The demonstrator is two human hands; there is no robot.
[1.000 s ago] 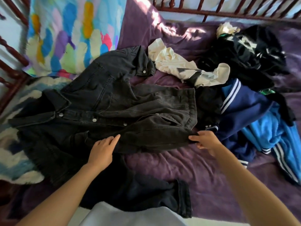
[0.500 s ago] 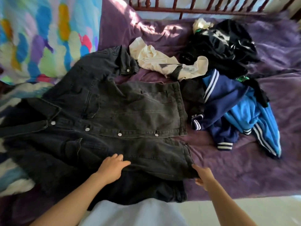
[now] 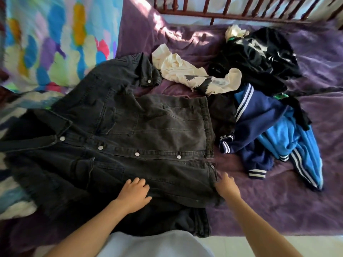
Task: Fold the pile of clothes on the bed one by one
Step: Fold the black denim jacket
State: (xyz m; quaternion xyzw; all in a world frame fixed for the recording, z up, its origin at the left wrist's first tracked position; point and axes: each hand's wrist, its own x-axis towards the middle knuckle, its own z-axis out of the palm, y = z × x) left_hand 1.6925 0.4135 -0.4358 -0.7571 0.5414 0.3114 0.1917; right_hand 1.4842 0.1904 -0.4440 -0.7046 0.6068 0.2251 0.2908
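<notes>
head view: a black denim jacket (image 3: 130,127) is seen spread front-up on the purple blanket (image 3: 278,210) of the bed, lying under and beyond the fingers of both hands; its collar is turned to the left of the fingers and its hem to the right; a row of silver snaps is seen along the closed front, a little beyond the fingertips; the cloth is faded to grey over the far panel, darker nearer the wrists; one sleeve is stretched away beyond the fingers, its buttoned cuff ending just beside a cream shirt (image 3: 185,71); the other sleeve is bunched behind the wrists at the near edge of the bed; the left hand (image 3: 134,194) is laid palm down on the near front panel, fingers close together and gently bent, nothing being gripped; the right hand (image 3: 227,188) is set at the hem corner, fingertips touching the denim edge just short of the last snap; whether the hem is pinched cannot be told, the thumb being hidden; beyond and to the right of the right fingers, apart from them, a navy jacket (image 3: 259,117), a blue striped garment (image 3: 289,138) and a black garment (image 3: 259,58) are heaped unfolded.
</notes>
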